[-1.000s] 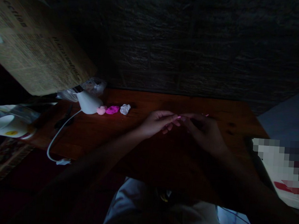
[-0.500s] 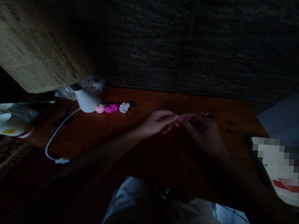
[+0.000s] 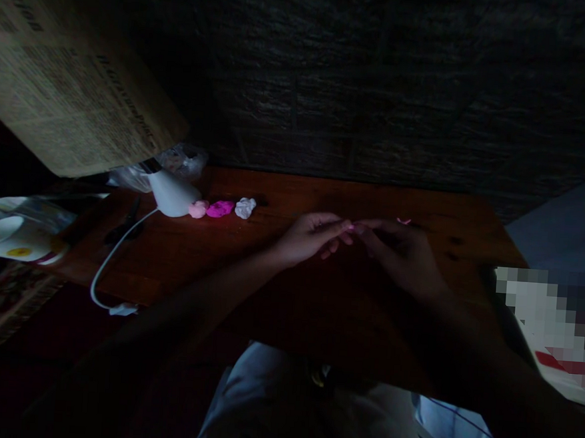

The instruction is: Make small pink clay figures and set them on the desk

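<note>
Over the dim wooden table (image 3: 277,291) my left hand (image 3: 307,239) and my right hand (image 3: 400,256) meet fingertip to fingertip. Both pinch a small pink piece (image 3: 352,228) between them; it is too small and dark to name. A tiny pink bit (image 3: 402,221) lies on the table just behind my right hand. Far to the left lie three soft lumps in a row: pale pink (image 3: 198,208), magenta (image 3: 221,208) and white (image 3: 245,207).
A white lamp-like device (image 3: 173,193) with a white cable (image 3: 112,260) stands left of the lumps, crumpled clear plastic (image 3: 181,161) behind it. A printed paper sheet (image 3: 66,90) hangs at upper left. A white cup (image 3: 15,243) sits far left. A dark brick wall (image 3: 382,85) backs the table.
My hands stay joined at the fingertips, with only slight finger movement on the pink piece. The view has shifted a little.
</note>
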The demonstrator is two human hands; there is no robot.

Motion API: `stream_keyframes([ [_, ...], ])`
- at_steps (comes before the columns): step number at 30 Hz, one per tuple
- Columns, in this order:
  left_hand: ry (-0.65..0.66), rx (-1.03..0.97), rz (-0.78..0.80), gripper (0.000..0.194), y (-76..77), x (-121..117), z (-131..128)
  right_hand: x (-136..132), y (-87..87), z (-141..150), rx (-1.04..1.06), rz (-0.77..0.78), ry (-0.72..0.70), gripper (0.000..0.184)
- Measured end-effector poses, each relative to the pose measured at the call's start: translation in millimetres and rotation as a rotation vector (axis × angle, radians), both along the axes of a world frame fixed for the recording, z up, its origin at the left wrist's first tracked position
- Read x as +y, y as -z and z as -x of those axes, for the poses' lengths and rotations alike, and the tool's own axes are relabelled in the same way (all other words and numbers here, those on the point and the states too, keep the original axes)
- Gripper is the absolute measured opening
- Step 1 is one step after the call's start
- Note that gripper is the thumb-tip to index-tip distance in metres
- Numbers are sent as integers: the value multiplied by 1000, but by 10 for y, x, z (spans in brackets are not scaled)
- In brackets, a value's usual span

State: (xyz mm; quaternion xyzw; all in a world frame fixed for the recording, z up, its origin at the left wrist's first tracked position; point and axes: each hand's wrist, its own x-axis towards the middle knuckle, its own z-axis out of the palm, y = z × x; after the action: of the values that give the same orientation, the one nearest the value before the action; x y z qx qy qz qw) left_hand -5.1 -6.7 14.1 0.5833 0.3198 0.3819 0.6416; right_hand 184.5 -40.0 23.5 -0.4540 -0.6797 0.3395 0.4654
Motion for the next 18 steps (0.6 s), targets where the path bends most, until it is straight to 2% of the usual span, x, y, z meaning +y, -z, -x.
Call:
stream_keyframes([
  [10, -8, 84, -7, 35, 4, -22, -8, -19, 60, 31, -68, -114, 45, 28],
  [18, -17, 27, 77, 37, 16, -6, -13, 3, 26, 6, 27, -22, -43, 32],
])
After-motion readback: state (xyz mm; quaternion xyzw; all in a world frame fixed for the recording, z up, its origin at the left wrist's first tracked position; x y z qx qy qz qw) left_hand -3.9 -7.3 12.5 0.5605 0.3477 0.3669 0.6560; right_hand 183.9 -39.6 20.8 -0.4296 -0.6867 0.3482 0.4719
